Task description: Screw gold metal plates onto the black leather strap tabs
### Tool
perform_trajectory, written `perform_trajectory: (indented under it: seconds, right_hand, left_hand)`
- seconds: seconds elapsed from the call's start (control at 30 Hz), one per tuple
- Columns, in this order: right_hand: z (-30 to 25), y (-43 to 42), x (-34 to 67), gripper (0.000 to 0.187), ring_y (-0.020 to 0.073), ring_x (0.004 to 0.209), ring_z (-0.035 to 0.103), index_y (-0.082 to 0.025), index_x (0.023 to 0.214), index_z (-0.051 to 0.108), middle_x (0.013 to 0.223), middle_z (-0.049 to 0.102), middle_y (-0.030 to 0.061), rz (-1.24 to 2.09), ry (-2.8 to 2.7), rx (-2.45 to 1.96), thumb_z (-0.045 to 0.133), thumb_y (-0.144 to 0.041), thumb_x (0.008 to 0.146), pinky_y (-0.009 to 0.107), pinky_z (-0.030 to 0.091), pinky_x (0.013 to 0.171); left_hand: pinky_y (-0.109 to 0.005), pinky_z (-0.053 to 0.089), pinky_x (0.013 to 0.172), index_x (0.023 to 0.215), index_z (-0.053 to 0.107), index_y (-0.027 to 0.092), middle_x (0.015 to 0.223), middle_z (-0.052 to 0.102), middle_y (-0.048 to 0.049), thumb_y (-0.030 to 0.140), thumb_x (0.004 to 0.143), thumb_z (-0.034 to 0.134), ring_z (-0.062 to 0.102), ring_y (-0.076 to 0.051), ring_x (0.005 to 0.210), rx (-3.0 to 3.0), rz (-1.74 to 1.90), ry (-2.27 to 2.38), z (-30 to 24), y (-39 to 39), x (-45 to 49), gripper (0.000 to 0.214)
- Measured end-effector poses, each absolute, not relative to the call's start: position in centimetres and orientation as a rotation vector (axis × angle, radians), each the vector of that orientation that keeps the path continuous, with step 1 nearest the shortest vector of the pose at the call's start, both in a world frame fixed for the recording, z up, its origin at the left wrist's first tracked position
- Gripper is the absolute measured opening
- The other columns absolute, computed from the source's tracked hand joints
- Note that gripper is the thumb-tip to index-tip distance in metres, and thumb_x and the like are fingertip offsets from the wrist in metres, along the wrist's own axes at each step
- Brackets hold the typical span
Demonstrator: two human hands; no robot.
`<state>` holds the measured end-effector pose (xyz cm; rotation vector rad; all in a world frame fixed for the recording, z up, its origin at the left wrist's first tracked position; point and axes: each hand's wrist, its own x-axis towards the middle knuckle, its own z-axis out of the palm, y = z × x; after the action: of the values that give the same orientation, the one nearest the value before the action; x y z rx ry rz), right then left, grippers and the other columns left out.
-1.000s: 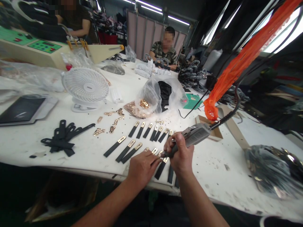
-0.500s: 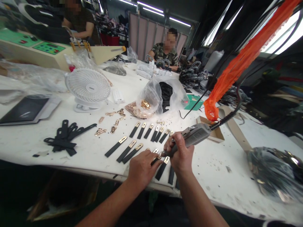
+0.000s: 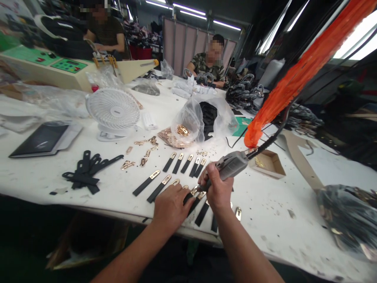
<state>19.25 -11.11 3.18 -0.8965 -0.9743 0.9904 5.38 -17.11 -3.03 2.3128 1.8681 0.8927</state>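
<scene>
My right hand point(image 3: 219, 190) is wrapped round a grey corded electric screwdriver point(image 3: 232, 165), its tip pointing down and left. That tip meets the gold metal end of a black strap point(image 3: 188, 196); the exact contact is too small to make out. My left hand point(image 3: 170, 204) pinches this strap at the table's near edge, its fingers close to the screwdriver tip. Similar black straps with gold slotted ends lie in two rows, such as one strap point(image 3: 145, 183) to the left of my hands. My hands and the tool hide several of them.
Black straps without metal point(image 3: 85, 173) lie piled at left, near loose gold plates point(image 3: 128, 164). Behind stand a white fan point(image 3: 113, 110) and a plastic bag point(image 3: 188, 118). An open cardboard box point(image 3: 272, 163) is at right, below an orange hanging bundle point(image 3: 282, 86). Two people sit beyond.
Both hands and the screwdriver have shifted left along the near row, to another strap. The view has turned slightly, and a gold strap end now shows right of my right wrist.
</scene>
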Motion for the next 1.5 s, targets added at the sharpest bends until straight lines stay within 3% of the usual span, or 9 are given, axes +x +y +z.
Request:
perform_trajectory:
  seconds: [0.83,1.27,1.5]
  right_hand:
    - [1.6,-10.9,18.6,0.039,0.0149,0.044,0.056,-0.018,0.076,0.065,0.050,0.061,-0.0014,1.043,-1.160,-1.000,0.083,-0.052,0.086,0.027,0.046,0.046]
    - [2.0,-10.2,18.5,0.030,0.0144,0.051,0.050,-0.023,0.065,0.062,0.054,0.058,-0.0022,1.041,-1.455,-0.958,0.083,-0.039,0.080,0.028,0.049,0.045]
    - [1.6,-9.3,18.8,0.034,0.0131,0.049,0.045,-0.023,0.061,0.057,0.052,0.052,-0.0025,1.186,-1.515,-0.983,0.083,-0.039,0.076,0.027,0.045,0.043]
  left_hand:
    - [-0.034,0.041,0.064,0.082,0.075,0.023,0.084,0.075,-0.0049,0.030,0.095,0.072,0.070,-0.025,0.078,2.249,0.659,1.926,-1.7,-16.2,6.5,0.015]
    - [-0.036,0.049,0.073,0.105,0.076,0.024,0.094,0.079,-0.0046,0.025,0.094,0.068,0.074,-0.026,0.086,2.228,0.861,1.811,-3.1,-16.3,6.2,0.013]
    - [-0.036,0.051,0.073,0.105,0.076,0.024,0.099,0.080,-0.0053,0.029,0.098,0.064,0.075,-0.025,0.087,2.203,0.811,1.794,-3.2,-16.4,6.2,0.015]
